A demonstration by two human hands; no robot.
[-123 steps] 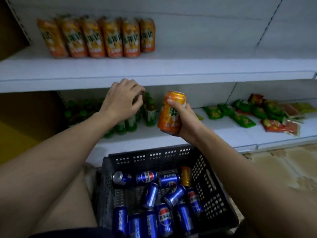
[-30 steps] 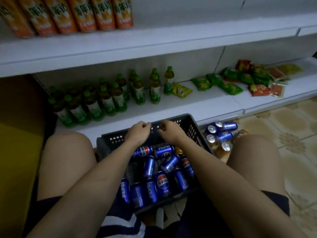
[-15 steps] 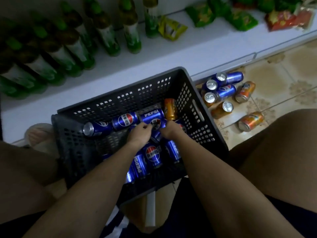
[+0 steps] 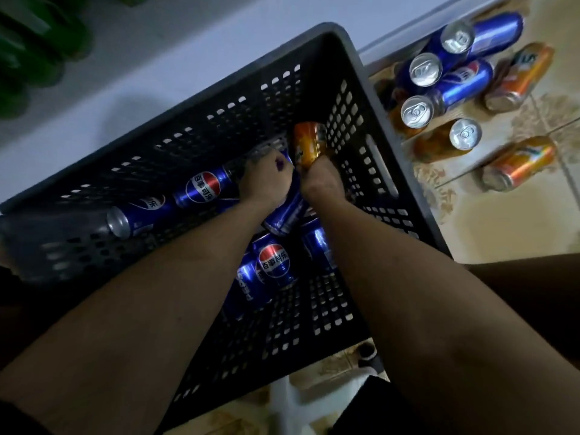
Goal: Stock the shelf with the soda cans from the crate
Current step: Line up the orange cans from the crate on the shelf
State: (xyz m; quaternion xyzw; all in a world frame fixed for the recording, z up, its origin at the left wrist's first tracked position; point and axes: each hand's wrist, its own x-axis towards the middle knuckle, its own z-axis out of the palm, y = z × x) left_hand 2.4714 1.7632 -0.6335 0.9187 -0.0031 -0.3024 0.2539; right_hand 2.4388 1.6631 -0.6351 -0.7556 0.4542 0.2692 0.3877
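Both hands are reaching into the dark perforated plastic crate (image 4: 370,98) standing on the floor against the white shelf (image 4: 150,58). The right hand (image 4: 323,183) is gripping an orange soda can (image 4: 307,146) near the crate's far right corner. The left hand (image 4: 263,180) is curling around a blue cola can (image 4: 284,160), just beside it. More blue cans (image 4: 276,262) are lying inside. Loose blue and orange cans (image 4: 458,86) are lying on the tiled floor (image 4: 502,221).

Green bottles (image 4: 28,42) stand at top left; patterned floor tiles (image 4: 518,221) at right.
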